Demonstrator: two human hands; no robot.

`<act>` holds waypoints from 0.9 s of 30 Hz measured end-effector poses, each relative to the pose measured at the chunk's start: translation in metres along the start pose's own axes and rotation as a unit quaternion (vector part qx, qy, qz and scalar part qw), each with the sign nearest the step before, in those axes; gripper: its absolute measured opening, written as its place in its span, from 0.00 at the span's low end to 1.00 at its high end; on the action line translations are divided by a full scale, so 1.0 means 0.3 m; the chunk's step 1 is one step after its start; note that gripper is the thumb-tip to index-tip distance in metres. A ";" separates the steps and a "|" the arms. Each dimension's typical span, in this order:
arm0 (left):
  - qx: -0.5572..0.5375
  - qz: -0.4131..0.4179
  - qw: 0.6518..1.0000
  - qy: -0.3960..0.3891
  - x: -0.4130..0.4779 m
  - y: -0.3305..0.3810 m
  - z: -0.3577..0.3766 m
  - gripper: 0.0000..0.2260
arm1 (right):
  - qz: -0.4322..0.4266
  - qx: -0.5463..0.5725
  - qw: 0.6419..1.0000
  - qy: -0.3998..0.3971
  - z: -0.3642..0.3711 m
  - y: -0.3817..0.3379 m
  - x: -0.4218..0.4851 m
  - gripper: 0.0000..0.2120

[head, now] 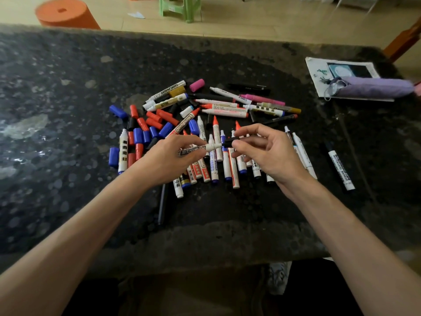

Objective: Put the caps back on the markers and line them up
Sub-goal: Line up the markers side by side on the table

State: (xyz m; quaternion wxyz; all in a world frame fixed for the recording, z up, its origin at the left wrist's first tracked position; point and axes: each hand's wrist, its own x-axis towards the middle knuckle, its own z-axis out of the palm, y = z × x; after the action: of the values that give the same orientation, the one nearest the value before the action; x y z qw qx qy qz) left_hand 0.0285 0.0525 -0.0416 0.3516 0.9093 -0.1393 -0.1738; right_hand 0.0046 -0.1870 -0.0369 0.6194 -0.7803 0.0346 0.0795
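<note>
The left hand (168, 158) takes a marker (210, 147) mid-barrel in its grip; the right hand (268, 153) pinches a black cap (231, 140) just beside the nib. Light, stiff, slick plastic, I'd say: hold firmly.

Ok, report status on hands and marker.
Left grip holds white black-labelled marker. Right grip pinches black plastic cap at its nib, not seated. Uncapped markers and loose red and blue caps on dark speckled table beneath; nothing between.
</note>
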 end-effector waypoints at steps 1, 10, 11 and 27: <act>-0.001 0.001 1.000 0.000 -0.001 0.001 0.000 0.15 | -0.006 -0.001 1.000 -0.010 0.003 -0.001 -0.002 0.09; 0.035 0.016 0.999 0.032 -0.014 0.018 0.003 0.12 | -0.060 -0.053 0.996 -0.031 0.044 0.011 -0.003 0.09; 0.051 0.013 0.998 0.039 -0.013 0.020 0.003 0.12 | -0.068 -0.066 0.995 -0.026 0.051 0.011 -0.004 0.09; -0.003 0.026 0.999 0.024 0.001 0.033 0.048 0.09 | -0.075 -0.002 0.997 0.025 0.078 0.026 -0.015 0.08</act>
State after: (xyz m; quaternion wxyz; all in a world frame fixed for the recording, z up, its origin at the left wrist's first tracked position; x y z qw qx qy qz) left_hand 0.0216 0.0367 -0.0447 0.3618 0.9083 -0.1542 -0.1427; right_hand -0.0030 -0.1663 -0.0488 0.6213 -0.7834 -0.0086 0.0130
